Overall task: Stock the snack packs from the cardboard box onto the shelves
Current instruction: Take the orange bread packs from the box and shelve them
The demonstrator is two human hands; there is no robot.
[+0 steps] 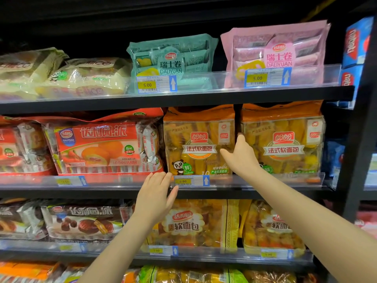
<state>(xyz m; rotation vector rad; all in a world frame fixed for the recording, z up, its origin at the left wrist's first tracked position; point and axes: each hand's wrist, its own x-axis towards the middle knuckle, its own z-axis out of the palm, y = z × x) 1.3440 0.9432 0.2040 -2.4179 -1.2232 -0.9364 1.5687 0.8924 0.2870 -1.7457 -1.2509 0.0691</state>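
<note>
Both forearms reach up from the bottom edge toward the middle shelf [234, 192]. The left hand [156, 194] is nearest, fingers straight and together, released, its fingertips at the clear front rail of that shelf just left of the 6.60 price tag [190, 180]; it holds nothing. The right hand [239, 155] is higher and further in, fingers extended and relaxed, lying flat against the right front edge of the orange bread pack [199, 141], at the narrow gap between it and a second orange bread pack [282, 139] standing upright to its right. Whether the palm presses or only touches the wrapper I cannot tell.

Left of the first orange pack, on the same shelf, a red pie pack [100, 146] leans just beside it. Below the middle shelf stand a soft bread bag [189, 223] and, to its left, a chocolate pie pack [83, 219]. Above the middle shelf, a green Swiss roll pack [173, 58] and a pink Swiss roll pack [275, 54] stand upright, each behind a 5.00 tag.
</note>
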